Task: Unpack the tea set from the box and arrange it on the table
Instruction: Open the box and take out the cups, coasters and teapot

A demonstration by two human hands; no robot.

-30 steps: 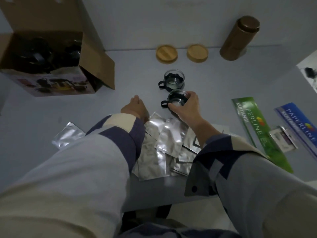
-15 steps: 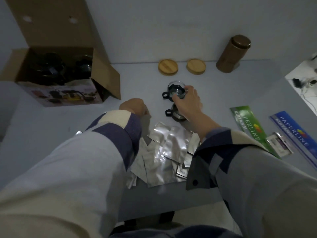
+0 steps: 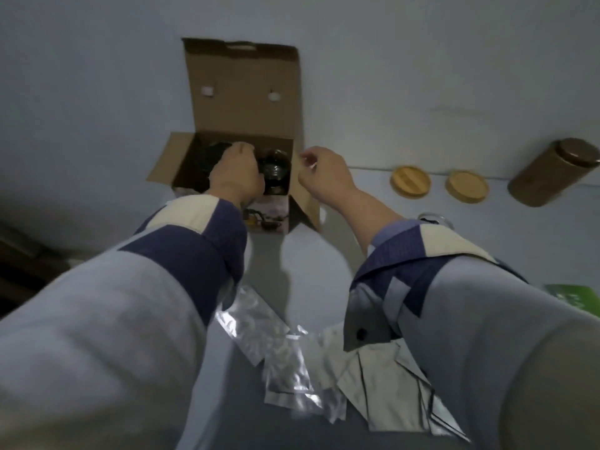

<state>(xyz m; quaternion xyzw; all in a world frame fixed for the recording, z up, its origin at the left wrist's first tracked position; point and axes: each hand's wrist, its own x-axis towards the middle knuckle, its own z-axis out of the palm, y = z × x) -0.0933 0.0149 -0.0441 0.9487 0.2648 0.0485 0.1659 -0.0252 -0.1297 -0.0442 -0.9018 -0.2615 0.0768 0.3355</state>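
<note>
We note the left hand (image 3: pixel 234 172) reaching into the open cardboard box (image 3: pixel 240 102) against the pale wall, its grip hidden. A dark cup (image 3: pixel 275 168) sits inside, just beside it. The right hand (image 3: pixel 324 178) hovers loosely curled over the grey worktop (image 3: pixel 357 196), foil packets (image 3: pixel 282 362) below.

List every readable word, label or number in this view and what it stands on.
None can be read.
Box: front panel shows a printed picture, any text too blurred.
Green packet: pale print, too blurred and cut off by the frame edge.
</note>
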